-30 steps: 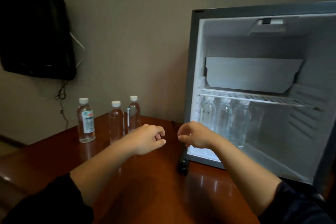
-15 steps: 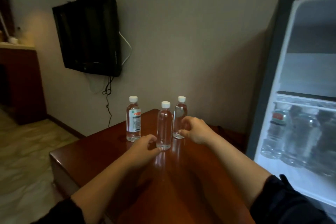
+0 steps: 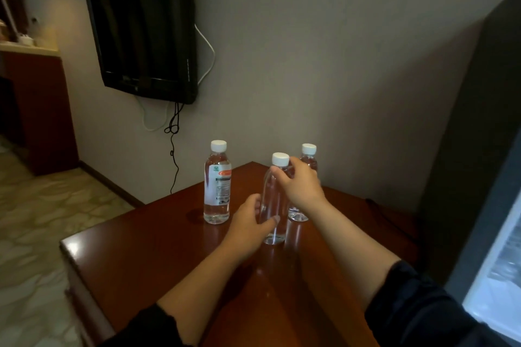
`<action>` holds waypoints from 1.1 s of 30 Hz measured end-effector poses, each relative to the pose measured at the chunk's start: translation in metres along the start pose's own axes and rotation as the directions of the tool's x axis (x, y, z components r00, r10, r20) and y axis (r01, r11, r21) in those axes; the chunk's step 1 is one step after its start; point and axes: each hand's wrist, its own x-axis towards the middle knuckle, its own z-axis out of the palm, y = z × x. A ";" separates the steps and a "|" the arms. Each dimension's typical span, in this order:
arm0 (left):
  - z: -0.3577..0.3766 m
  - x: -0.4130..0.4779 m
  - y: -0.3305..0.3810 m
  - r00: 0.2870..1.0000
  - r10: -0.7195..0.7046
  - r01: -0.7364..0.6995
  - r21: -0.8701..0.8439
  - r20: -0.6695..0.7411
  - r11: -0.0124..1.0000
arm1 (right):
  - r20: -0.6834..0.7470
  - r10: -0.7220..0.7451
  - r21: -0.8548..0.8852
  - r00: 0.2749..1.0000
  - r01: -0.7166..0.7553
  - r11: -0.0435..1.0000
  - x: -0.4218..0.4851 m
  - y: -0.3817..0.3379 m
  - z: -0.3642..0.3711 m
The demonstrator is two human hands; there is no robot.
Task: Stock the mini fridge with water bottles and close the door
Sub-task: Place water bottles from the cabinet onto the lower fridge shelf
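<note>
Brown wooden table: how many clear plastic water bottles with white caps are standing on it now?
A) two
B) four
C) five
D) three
D: three clear plastic water bottles with white caps stand upright on the brown wooden table: the labelled bottle at the left, the middle bottle and the back right bottle.

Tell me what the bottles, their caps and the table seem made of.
Bottles: clear thin plastic, probably; you see straight through them. Caps: white matte plastic, seemingly. Table: glossy reddish-brown wood or veneer; it mirrors the bottles.
</note>
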 end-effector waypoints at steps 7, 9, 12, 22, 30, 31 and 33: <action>0.017 0.023 -0.005 0.997 -0.018 0.009 -0.117 -0.078 0.993 | 0.054 -0.040 -0.059 0.998 0.044 0.997 0.004 0.010 -0.006; 0.020 0.020 -0.007 0.996 -0.014 0.003 -0.118 -0.091 0.993 | 0.080 -0.062 -0.052 0.995 0.066 0.996 0.002 0.009 -0.008; 0.024 0.008 -0.008 0.992 -0.002 -0.016 -0.145 -0.129 0.989 | 0.108 -0.104 -0.024 0.989 0.107 0.994 -0.006 0.007 -0.014; 0.035 -0.065 0.005 0.990 0.037 -0.051 -0.103 -0.135 0.993 | 0.128 -0.179 0.046 0.976 0.174 0.984 -0.074 0.005 -0.052; 0.056 -0.137 0.032 0.990 0.073 -0.086 -0.107 -0.122 0.991 | 0.121 -0.177 0.057 0.977 0.171 0.984 -0.148 0.002 -0.100; 0.060 -0.143 0.035 0.989 0.075 -0.089 -0.106 -0.127 0.990 | 0.117 -0.165 0.068 0.979 0.158 0.985 -0.156 0.002 -0.107; 0.069 -0.155 0.043 0.990 0.076 -0.087 -0.094 -0.117 0.992 | 0.116 -0.140 0.083 0.983 0.131 0.988 -0.170 0.004 -0.122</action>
